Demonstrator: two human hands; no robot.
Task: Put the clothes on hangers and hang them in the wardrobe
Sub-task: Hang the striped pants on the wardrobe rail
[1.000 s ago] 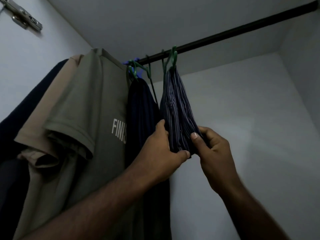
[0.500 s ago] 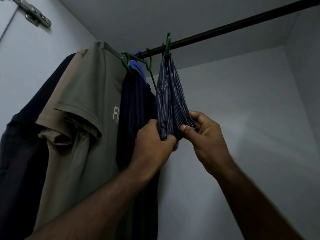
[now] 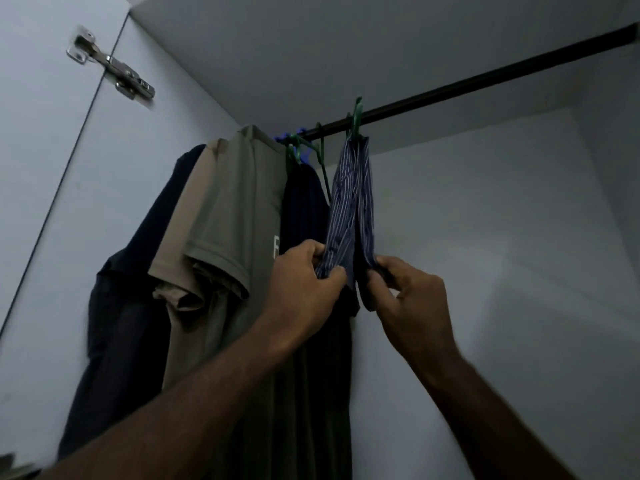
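While its lower hem is pinched on either side by the left hand [image 3: 304, 271] and the right hand [image 3: 405, 289], each grip clenched on cloth, the striped garment [image 3: 351, 202] is drawn taut, probably to straighten it. It is carried by a green hanger [image 3: 356, 116] hooked over the wardrobe rail [image 3: 485, 77], just right of the olive shirt [image 3: 235, 209] and other hung clothes.

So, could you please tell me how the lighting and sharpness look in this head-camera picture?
Head view: dim, with a cool bluish cast, so the dark garments beside the olive T-shirt lose detail; the striped garment and both hands, left hand and right hand, read fairly sharp; the door hinge and the lower left corner are smeared by motion blur; wide-angle lens, the rail running steeply slanted.
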